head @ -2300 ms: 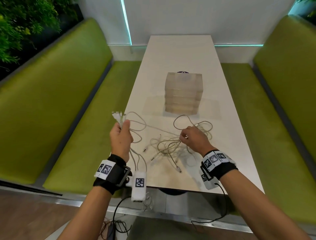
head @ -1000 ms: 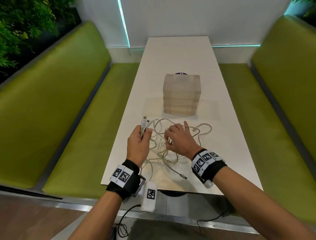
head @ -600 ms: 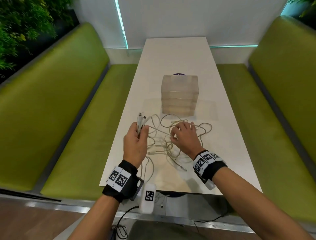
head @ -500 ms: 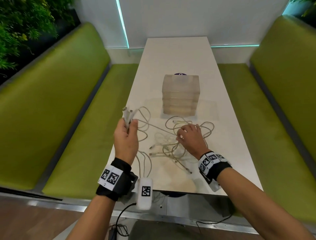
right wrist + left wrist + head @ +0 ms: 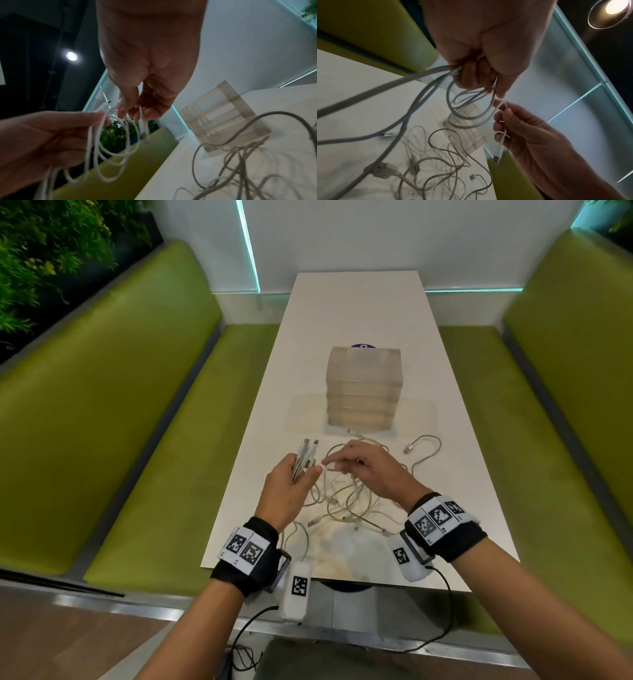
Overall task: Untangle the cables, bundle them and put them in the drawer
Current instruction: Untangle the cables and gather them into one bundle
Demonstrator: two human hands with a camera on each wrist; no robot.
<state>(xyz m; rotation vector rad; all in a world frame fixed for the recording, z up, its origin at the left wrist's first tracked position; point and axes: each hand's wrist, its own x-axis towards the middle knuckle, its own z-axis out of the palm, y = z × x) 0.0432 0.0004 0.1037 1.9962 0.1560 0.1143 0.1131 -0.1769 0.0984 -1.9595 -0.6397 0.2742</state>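
Observation:
Several white cables lie in a tangle (image 5: 342,503) on the white table (image 5: 359,302), near its front edge. My left hand (image 5: 305,470) grips a bunch of cable ends (image 5: 306,451) with the plugs pointing up; loops hang below it (image 5: 467,115). My right hand (image 5: 334,465) is raised just right of the left and pinches one white cable (image 5: 502,135) whose plug hangs down. In the right wrist view both hands meet at the loops (image 5: 111,148). The translucent drawer unit (image 5: 363,388) stands behind the tangle with its drawers closed.
A silver-plugged cable (image 5: 424,450) lies apart, right of the tangle. Green benches (image 5: 137,422) run along both sides of the table. A dark round object (image 5: 363,346) peeks out behind the drawer unit. Wrist-camera leads hang below the near edge.
My left hand has come back to the right with its bunch of ends. My right hand has lifted off the tangle with one cable and moved to the left hand.

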